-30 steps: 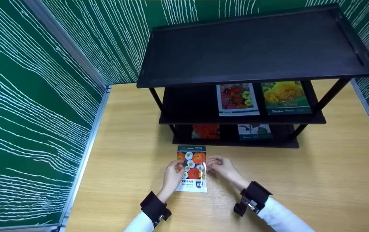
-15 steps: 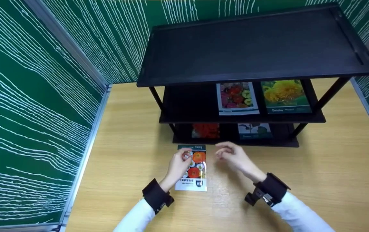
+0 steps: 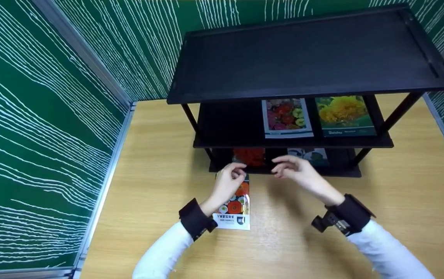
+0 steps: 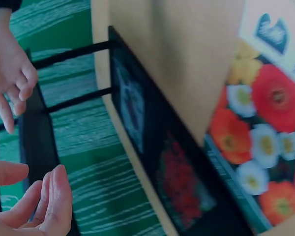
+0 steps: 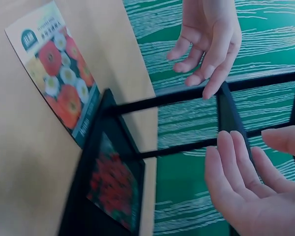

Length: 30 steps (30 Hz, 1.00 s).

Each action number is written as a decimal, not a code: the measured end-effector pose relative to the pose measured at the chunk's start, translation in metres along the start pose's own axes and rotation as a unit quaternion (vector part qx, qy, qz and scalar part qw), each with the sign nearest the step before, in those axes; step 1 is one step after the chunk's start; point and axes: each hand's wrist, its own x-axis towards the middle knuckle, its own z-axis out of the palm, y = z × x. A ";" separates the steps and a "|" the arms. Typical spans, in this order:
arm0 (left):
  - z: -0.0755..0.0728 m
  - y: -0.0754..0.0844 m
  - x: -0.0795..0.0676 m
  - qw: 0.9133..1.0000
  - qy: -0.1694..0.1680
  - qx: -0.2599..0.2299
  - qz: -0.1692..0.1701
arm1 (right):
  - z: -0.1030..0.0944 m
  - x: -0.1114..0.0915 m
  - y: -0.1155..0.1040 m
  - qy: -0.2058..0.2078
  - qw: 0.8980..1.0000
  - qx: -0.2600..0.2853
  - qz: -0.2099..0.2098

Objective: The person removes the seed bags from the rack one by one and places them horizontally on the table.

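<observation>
A flower seed packet (image 3: 236,207) with orange, red and white blooms lies flat on the wooden table (image 3: 380,182), just in front of the black shelf unit (image 3: 307,54). My left hand (image 3: 234,172) hovers above the packet's far end with loosely curled fingers and holds nothing. My right hand (image 3: 284,167) is raised to its right, in front of the bottom shelf, relaxed and empty. In the left wrist view the packet (image 4: 265,132) lies clear of the left hand (image 4: 34,206). In the right wrist view the right hand (image 5: 246,191) holds nothing, and the packet (image 5: 56,73) lies on the table.
The middle shelf holds a pink-flower packet (image 3: 287,118) and a yellow-flower packet (image 3: 344,115). On the bottom shelf are a red-flower packet (image 3: 249,156) and a white one (image 3: 311,155). Green patterned walls (image 3: 31,135) close off the left and back.
Both hands have let go of the packet's sides and risen forward toward the bottom shelf. The packet stays flat on the table.
</observation>
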 end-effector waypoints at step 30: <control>-0.007 0.078 0.092 0.998 -0.059 0.032 0.001 | -0.138 0.067 0.035 -0.026 0.999 0.031 -0.019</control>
